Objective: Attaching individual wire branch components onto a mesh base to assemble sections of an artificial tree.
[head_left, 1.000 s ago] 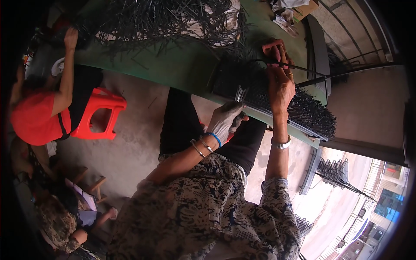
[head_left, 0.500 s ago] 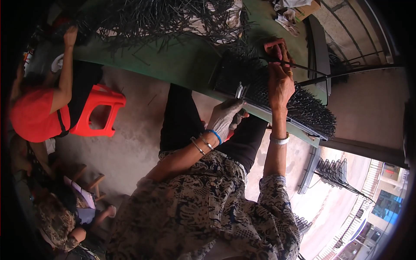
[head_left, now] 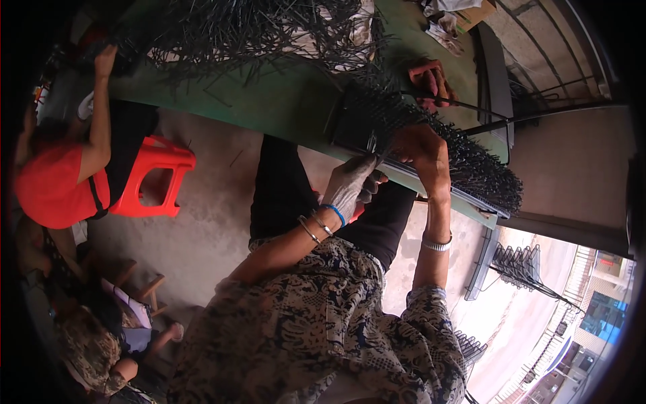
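Note:
My left hand [head_left: 352, 178], in a grey glove, is closed on a small bundle of thin dark rods [head_left: 372, 141] whose shiny ends point up at the green bench's front edge. Just right of it, my right hand [head_left: 422, 149] is bare, its fingers bent and drawn toward the tops of those rods. Shadow hides its fingertips and whatever they pinch. Under and behind both hands runs a long rack [head_left: 471, 158] packed with upright thin black pieces. A reddish-brown block-like object [head_left: 431, 82] sits on the bench behind the rack.
A big tangled heap of black strips [head_left: 262, 30] lies on pale cloth on the green bench [head_left: 269, 111]. A dark bar [head_left: 484, 126] crosses at the right. Left are a red plastic stool [head_left: 158, 176] and a co-worker in red [head_left: 64, 175]; another person sits lower left.
My right hand has come down and left from beside the reddish-brown block to my left hand. My left hand has stayed nearly still with the rods.

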Available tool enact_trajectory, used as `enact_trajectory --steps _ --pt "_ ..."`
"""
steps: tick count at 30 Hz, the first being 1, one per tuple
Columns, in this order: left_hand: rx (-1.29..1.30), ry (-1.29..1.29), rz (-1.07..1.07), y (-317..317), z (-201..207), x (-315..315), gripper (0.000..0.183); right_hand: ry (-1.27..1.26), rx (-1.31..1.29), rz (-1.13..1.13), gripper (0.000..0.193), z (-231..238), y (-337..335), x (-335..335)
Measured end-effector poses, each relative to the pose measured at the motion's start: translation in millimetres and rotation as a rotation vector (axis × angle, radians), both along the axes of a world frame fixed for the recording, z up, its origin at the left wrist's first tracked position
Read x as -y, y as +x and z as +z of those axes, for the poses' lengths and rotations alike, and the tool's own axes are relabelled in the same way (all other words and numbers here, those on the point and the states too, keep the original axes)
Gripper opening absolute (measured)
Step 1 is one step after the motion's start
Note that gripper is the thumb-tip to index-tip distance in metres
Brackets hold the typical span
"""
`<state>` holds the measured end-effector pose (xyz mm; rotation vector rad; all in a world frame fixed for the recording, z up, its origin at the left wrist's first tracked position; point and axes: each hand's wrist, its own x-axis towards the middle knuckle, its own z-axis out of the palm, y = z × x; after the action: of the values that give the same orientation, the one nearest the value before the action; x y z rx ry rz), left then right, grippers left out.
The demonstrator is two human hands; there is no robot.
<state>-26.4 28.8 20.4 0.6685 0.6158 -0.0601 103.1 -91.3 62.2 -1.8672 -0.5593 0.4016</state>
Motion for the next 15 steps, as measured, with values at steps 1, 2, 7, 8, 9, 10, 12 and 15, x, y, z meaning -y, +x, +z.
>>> enact_trajectory --steps 1,2,7,8,9,10,12,15 --pt "-0.045 -0.024 0.035 1 0 -1 0.021 -0.003 0.153 -0.083 0.013 2 1 1" --pt "-0.090 -0.049 0.070 2 0 -2 0.020 -0.004 0.151 -0.082 0.013 5 4 0" --pt "-0.054 -0.061 0.044 4 -3 -1 0.021 -0.098 0.368 -0.267 0.013 7 9 -12" --pt "-0.065 -0.074 0.053 6 -2 -1 0.022 -0.085 0.407 -0.325 0.012 7 9 -16" --pt "-0.076 -0.087 0.062 7 -2 0 0.023 -0.087 0.406 -0.325 0.012 6 10 -18" --pt "-0.077 -0.087 0.065 8 -4 -1 0.023 -0.083 0.497 -0.386 0.010 5 12 -20" --pt "-0.074 -0.183 0.060 10 -10 -2 0.024 -0.077 0.587 -0.444 0.009 2 16 -25" --pt "-0.062 -0.209 0.057 11 -7 -3 0.025 -0.019 0.623 -0.468 0.008 -8 25 -26"
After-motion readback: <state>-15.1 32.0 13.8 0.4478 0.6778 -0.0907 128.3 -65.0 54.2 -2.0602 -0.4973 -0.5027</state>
